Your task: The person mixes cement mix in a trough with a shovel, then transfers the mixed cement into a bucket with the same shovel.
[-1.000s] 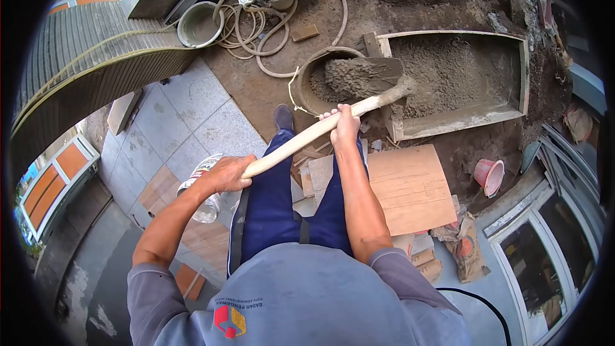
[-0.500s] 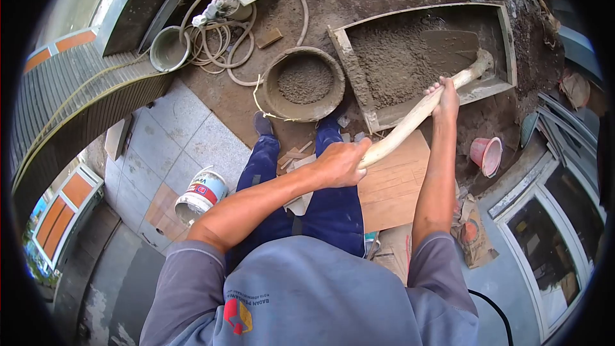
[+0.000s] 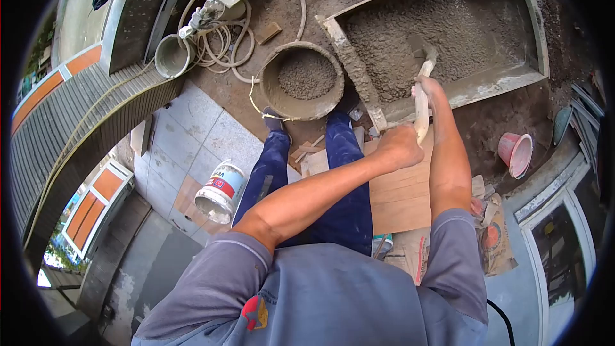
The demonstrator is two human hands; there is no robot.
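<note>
My left hand [image 3: 400, 147] is wrapped round the lower end of a hoe's wooden handle [image 3: 421, 112]. Farther up the same handle, my right hand [image 3: 429, 91] grips it close to the head. The hoe's blade is mostly sunk in grey wet mortar [image 3: 384, 41], so only a small part shows. That mortar lies in a shallow mixing trough [image 3: 474, 95] with raised sides. Just left of the trough stands a round tub [image 3: 269, 99] partly filled with mortar, in front of my feet.
A coiled hose [image 3: 301, 0] and a smaller bucket [image 3: 157, 57] lie at the upper left. A white paint bucket [image 3: 221, 186] is tipped beside my left leg. To the right are a pink bucket [image 3: 514, 150] and torn paper sacks [image 3: 496, 237]. Wood-look boards [image 3: 400, 202] lie below the trough.
Both hands have drawn the hoe leftward and nearer to me through the trough. Its blade, plainly visible before at the right, is now mostly buried in mortar. My view has shifted.
</note>
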